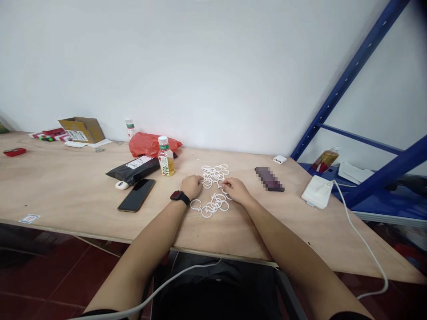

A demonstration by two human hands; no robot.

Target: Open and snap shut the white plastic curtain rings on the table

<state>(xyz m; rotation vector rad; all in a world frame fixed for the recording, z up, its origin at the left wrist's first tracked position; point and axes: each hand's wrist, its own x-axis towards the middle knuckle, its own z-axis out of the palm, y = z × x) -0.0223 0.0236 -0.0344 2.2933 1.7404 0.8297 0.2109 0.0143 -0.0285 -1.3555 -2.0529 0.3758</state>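
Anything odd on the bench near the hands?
The white plastic rings lie in two tangled-looking clumps by the left hand and right hand. Right of them, a dark bar is pixelated, so it can't be identified.

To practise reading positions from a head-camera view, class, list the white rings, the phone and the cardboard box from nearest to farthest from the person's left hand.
1. White rings: right beside the left hand, on its right.
2. Phone: on the hand's left, lying on the table.
3. Cardboard box: far left, at the back by the wall.
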